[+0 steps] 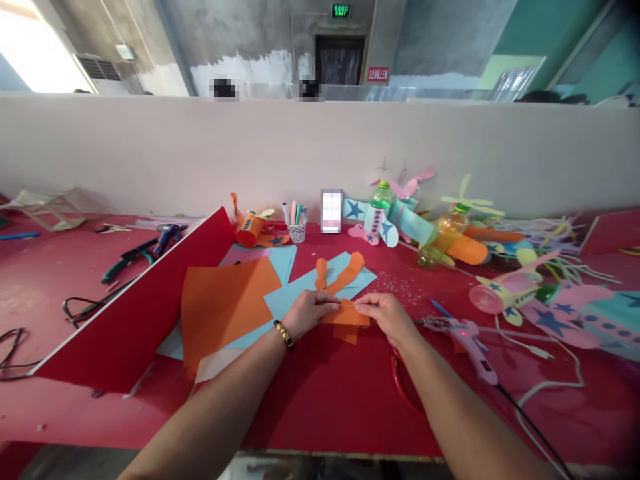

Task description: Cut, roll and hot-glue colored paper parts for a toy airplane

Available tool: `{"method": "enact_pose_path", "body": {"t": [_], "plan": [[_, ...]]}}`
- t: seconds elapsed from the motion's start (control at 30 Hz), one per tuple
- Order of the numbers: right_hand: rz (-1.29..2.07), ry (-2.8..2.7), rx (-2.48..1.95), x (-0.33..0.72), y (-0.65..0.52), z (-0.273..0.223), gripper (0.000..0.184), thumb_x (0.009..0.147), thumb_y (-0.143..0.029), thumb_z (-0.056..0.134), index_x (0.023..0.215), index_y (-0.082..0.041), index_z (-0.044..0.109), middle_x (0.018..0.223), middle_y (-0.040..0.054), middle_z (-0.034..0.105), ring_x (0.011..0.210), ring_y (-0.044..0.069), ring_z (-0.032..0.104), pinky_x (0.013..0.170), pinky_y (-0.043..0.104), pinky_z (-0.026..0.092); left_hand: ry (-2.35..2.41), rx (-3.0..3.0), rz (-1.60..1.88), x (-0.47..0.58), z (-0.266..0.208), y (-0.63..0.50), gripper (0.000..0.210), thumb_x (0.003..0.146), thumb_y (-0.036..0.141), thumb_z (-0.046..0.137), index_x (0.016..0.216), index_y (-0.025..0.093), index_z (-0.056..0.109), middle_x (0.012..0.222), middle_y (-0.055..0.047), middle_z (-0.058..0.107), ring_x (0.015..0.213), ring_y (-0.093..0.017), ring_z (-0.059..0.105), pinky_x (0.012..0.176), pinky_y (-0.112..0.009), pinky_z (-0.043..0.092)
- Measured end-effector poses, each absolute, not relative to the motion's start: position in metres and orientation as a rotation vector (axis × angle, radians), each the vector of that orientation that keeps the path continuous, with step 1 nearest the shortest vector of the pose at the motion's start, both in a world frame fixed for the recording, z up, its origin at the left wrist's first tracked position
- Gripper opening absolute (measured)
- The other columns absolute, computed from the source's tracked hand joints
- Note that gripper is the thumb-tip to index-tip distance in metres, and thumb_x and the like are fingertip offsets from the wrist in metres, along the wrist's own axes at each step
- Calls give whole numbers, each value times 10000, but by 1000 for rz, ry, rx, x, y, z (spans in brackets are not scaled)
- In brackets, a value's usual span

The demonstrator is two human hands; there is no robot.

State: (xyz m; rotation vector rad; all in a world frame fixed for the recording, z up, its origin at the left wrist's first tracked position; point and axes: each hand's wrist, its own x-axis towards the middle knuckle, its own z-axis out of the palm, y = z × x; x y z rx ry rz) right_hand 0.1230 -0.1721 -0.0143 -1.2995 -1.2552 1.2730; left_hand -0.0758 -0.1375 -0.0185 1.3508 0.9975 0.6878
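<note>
Red board [150, 307]: stood on edge, left of centre on the red table [320, 413].
Orange sheet [233, 293]: lay right of the board, partly over blue paper [287, 298].
Left hand [306, 315]: thumb and fingers pinched the left part of the orange strip [345, 316].
Orange strip: spanned between both hands, near the blue paper.
Right hand [386, 318]: thumb and fingers pinched its right part.
Glue gun [467, 341]: lay right of that hand.

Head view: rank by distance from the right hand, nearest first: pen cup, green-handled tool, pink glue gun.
1. Pink glue gun: just right of the right hand.
2. Pen cup: ahead and left.
3. Green-handled tool: far left, beyond the red board.
</note>
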Motion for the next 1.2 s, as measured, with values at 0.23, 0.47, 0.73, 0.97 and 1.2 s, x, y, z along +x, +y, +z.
{"method": "enact_pose_path", "body": {"t": [0.23,0.47,0.73,0.97,1.2], "plan": [[1452,-1084,-1237,122,-173,-10,180,615,-319,722,701,-164,689,577,3,655,509,145,568,522,278,446,1008,1366,738,-79,-19,-132,370,658,402,686,898,121,707,670,-33,621,548,-91,473,531,-218,375],[1480,-1028,-1237,122,-173,-10,212,602,-330,733,719,-159,690,590,14,663,520,156,590,521,287,462,1004,1271,744,-78,-18,-134,355,647,383,696,877,112,712,683,-47,629,561,-98,490,532,-222,387],[1413,-1063,-1194,121,-172,-13,225,589,-304,756,763,-169,715,707,34,700,664,177,615,664,305,473,1018,1097,761,-76,-9,-138,319,563,314,753,802,106,712,661,-47,631,579,-107,526,533,-224,393],[1409,-1056,-1175,124,-169,-18,179,575,-260,769,734,-187,729,691,20,700,670,168,608,697,300,455,1017,963,784,-73,-8,-141,273,538,256,759,769,119,705,645,-33,630,551,-96,536,506,-212,388],[1383,-1072,-1222,125,-169,-18,157,565,-232,753,711,-182,730,656,21,689,636,168,601,679,299,453,1005,956,795,-72,-9,-141,241,537,223,754,749,123,696,630,-19,615,552,-87,527,511,-206,391]]}}
